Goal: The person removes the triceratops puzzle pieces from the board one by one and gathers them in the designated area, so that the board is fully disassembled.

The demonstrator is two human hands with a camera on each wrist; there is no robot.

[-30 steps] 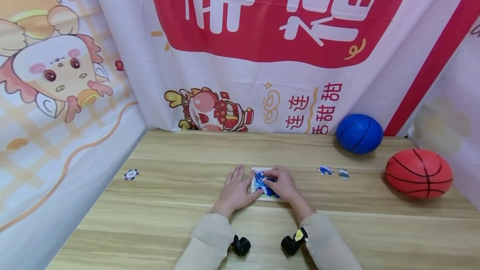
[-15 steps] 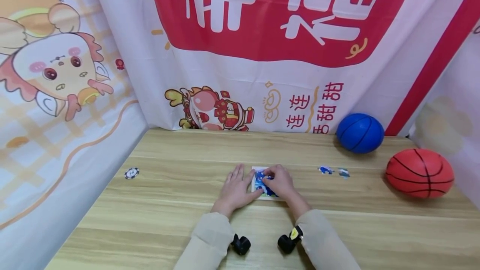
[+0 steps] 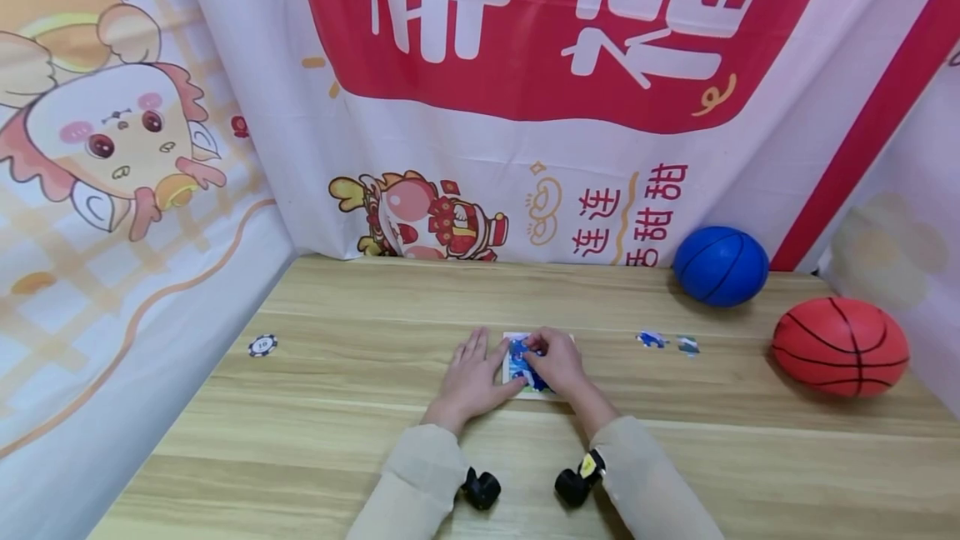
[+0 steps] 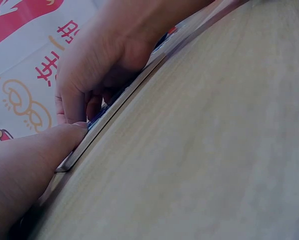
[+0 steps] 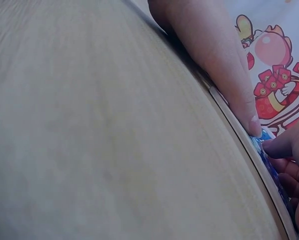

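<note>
A small jigsaw puzzle [image 3: 516, 367] in a pale frame, with a blue picture, lies flat on the wooden table between my two hands. My left hand [image 3: 472, 377] rests palm down along its left side, fingers stretched forward, thumb on the near part of the picture. Over its right half, my right hand [image 3: 561, 365] has thumb and fingers bent together, pinching a blue puzzle piece at the picture's surface; the hand hides most of that piece. In the right wrist view both thumb tips come close together over the blue picture [image 5: 257, 141].
Two loose puzzle pieces [image 3: 652, 341] lie to the right of the puzzle. Farther right are a blue ball [image 3: 721, 267] and a red ball [image 3: 839, 347]. A poker chip [image 3: 262, 346] lies at the left. A printed cloth [image 3: 450, 140] hangs behind the table.
My right hand has shifted slightly left and away from me over the puzzle, its fingers drawing closer together. My left hand stays in place.
</note>
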